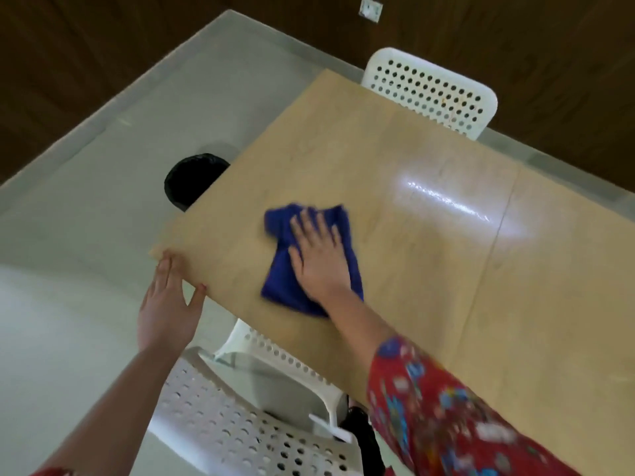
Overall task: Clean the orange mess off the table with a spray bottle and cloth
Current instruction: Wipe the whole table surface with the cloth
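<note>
- Table (395, 132) corner, far left, steadied by left hand (168, 310): fingers (165, 266) straight, resting on the edge, thumb against the near side, gripping nothing.
- Black bin (192, 180) on the floor just beyond those fingers, partly hidden by the table.
- Blue cloth (281, 280) further right, pressed flat on the table under right hand (319, 259); fingers (311, 223) straight and spread over it, not curled round it; blurred, so probably mid-wipe.
- Wet sheen (446, 201) right of those fingers: spraying judged done.
- No orange mess visible anywhere on the table; no spray bottle in view.
- Nearly finished by the look of it: perhaps a last pass over the sheen.
</note>
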